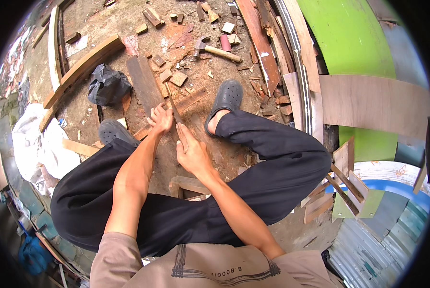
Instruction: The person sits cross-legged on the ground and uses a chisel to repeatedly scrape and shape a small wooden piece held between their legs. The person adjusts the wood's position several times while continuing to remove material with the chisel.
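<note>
My right hand (194, 154) is closed round the hidden handle of a handsaw (173, 104), its narrow brown blade seen nearly edge-on and pointing away from me. My left hand (162, 118) lies just left of the blade. Its bent fingers grip the near end of a dark wooden board (144, 79) that stretches away over the ground. Another plank (192, 99) lies crosswise beneath the blade, between my feet. Past the saw's tip are small cut wood blocks (178, 78).
A hammer (219, 51) lies farther off, near a red cylinder (225, 42). To the left are a black plastic bag (108, 85), a curved beam (83, 65) and white cloth (42, 146). Long boards (260, 43) and a green panel (351, 36) line the right side.
</note>
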`<state>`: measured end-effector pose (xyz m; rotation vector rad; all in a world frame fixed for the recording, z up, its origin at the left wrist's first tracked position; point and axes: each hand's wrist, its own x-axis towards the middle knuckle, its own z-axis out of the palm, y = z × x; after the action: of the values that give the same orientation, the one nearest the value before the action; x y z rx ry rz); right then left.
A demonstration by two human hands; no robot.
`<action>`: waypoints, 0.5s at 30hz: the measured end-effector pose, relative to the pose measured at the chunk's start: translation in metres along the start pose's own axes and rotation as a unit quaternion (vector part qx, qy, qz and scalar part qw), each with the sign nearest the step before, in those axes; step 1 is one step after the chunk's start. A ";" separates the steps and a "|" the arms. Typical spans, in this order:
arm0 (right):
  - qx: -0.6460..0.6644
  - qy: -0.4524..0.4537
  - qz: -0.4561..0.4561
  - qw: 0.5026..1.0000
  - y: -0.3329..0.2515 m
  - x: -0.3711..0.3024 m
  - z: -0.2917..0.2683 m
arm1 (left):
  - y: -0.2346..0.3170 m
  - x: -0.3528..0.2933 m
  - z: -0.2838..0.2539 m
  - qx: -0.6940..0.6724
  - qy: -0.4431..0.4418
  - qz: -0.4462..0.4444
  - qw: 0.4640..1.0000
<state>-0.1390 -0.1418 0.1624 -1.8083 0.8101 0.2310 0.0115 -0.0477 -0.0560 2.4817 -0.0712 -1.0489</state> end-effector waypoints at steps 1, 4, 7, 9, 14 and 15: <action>0.002 0.002 -0.010 1.000 -0.004 -0.008 -0.002 | -0.011 0.003 0.004 0.000 0.004 0.010 1.000; -0.001 0.040 -0.095 0.995 -0.003 -0.077 -0.023 | -0.003 -0.001 -0.002 -0.007 -0.005 -0.012 1.000; 0.000 0.053 -0.101 0.993 -0.002 -0.090 -0.026 | 0.004 0.001 -0.009 -0.016 -0.005 -0.004 1.000; 0.000 0.028 -0.046 0.999 0.002 -0.050 -0.006 | 0.000 -0.004 -0.005 -0.017 -0.007 -0.006 1.000; -0.004 0.013 -0.015 1.000 0.002 -0.042 -0.016 | -0.002 -0.002 -0.005 -0.016 -0.013 -0.003 1.000; -0.009 0.020 -0.047 0.999 -0.006 -0.073 -0.032 | 0.001 0.001 -0.008 -0.018 -0.011 -0.004 1.000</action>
<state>-0.1971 -0.1391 0.2172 -1.8681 0.7503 0.1417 0.0178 -0.0463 -0.0515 2.4412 -0.0476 -1.0711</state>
